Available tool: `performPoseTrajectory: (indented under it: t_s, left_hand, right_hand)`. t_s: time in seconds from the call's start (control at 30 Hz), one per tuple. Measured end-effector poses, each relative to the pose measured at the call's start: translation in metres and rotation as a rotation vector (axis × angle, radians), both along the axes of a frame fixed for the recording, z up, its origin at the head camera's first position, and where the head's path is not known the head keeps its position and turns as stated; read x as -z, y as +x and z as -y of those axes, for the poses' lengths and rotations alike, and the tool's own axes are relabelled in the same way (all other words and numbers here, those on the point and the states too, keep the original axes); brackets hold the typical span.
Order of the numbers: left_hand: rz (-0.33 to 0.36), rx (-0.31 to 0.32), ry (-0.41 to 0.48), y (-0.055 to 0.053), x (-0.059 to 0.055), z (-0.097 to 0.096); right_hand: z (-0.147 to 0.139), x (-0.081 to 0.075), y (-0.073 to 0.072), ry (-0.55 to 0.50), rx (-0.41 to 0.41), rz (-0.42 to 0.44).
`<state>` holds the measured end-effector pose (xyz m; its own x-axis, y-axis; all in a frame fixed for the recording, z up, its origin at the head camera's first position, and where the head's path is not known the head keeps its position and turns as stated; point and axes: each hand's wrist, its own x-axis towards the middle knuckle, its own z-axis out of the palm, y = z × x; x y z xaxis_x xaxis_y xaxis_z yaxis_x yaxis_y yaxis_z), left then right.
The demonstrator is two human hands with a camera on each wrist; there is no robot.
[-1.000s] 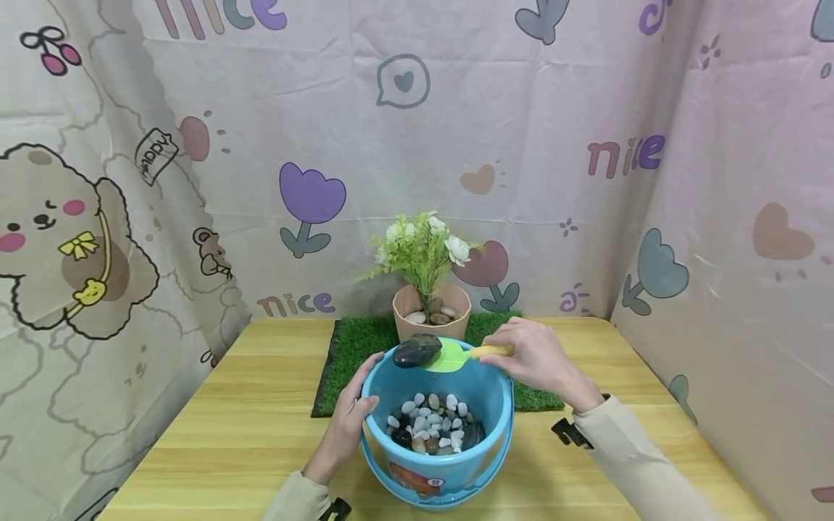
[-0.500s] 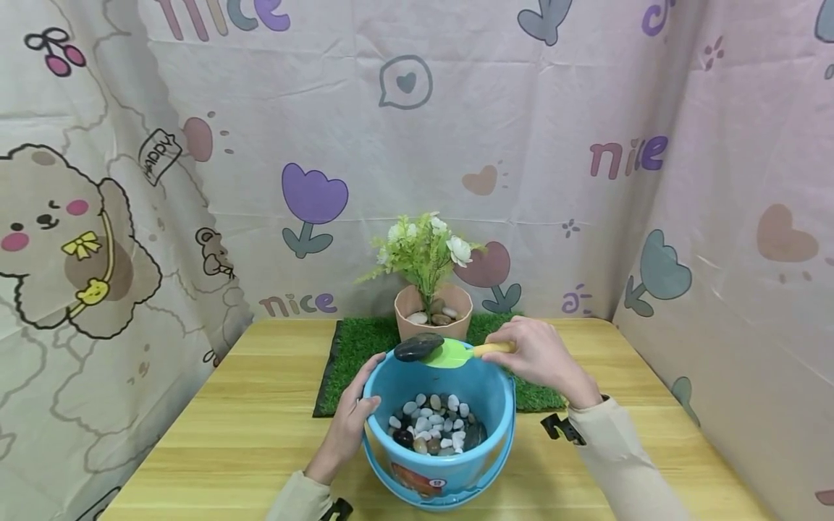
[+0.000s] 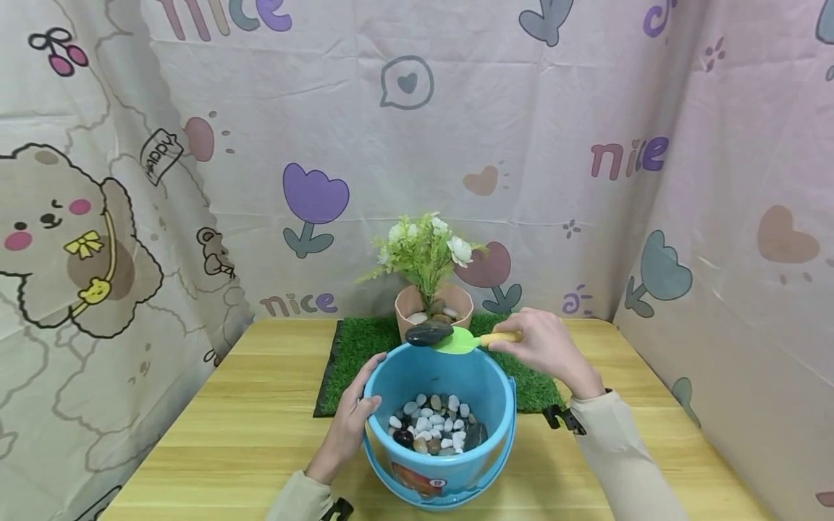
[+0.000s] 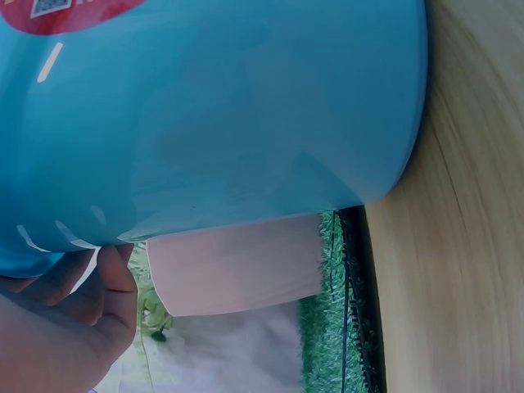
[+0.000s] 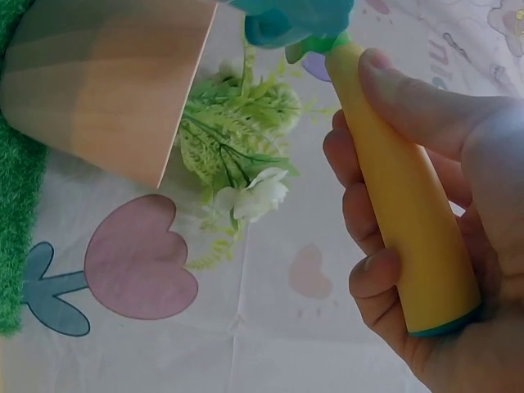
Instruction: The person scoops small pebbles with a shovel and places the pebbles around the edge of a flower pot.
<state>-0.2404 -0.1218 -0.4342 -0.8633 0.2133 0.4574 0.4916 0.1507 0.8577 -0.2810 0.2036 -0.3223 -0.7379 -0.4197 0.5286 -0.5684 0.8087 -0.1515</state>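
My right hand (image 3: 544, 346) grips the yellow handle of a toy shovel (image 3: 459, 341) with a green blade; in the right wrist view the fingers wrap round that handle (image 5: 409, 205). A large dark stone (image 3: 428, 333) lies on the blade, over the far rim of a blue bucket (image 3: 449, 470). My left hand (image 3: 347, 427) holds the bucket's left rim, thumb on the near side and fingers along the outside. In the left wrist view its fingers (image 4: 115, 286) press against the bucket's wall. White, brown and black pebbles (image 3: 430, 423) cover the bucket's bottom.
Behind the bucket stands a pink flowerpot (image 3: 407, 307) with a white-flowered plant (image 3: 423, 253) and some stones in it. The pot is on a green turf mat (image 3: 355, 362) laid on the wooden table (image 3: 228, 434). A printed curtain (image 3: 417, 145) hangs round the table.
My right hand has lifted the shovel and stone a little, moving them up and slightly right toward the flowerpot. The left hand keeps its hold on the bucket.
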Motion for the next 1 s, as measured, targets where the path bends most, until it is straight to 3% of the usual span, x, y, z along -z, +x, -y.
performPoseTrajectory:
  t_s: [0.2,0.5,0.67,1.0]
  left_hand:
    - [-0.002,-0.004,0.004,0.0,0.001,0.0]
    - [-0.001,0.003,0.004,0.0,0.001,0.0]
    - [0.004,-0.004,0.001,0.0,0.001,0.0]
    - [0.01,-0.012,0.0,0.0,0.001,0.0]
  right_hand:
    - [0.0,-0.002,-0.009,0.022,0.018,-0.024]
    - [0.003,0.0,-0.028,-0.008,0.105,0.033]
    - [0.008,0.003,-0.041,-0.028,0.17,0.045]
    - [0.024,0.014,-0.071,0.005,0.214,0.026]
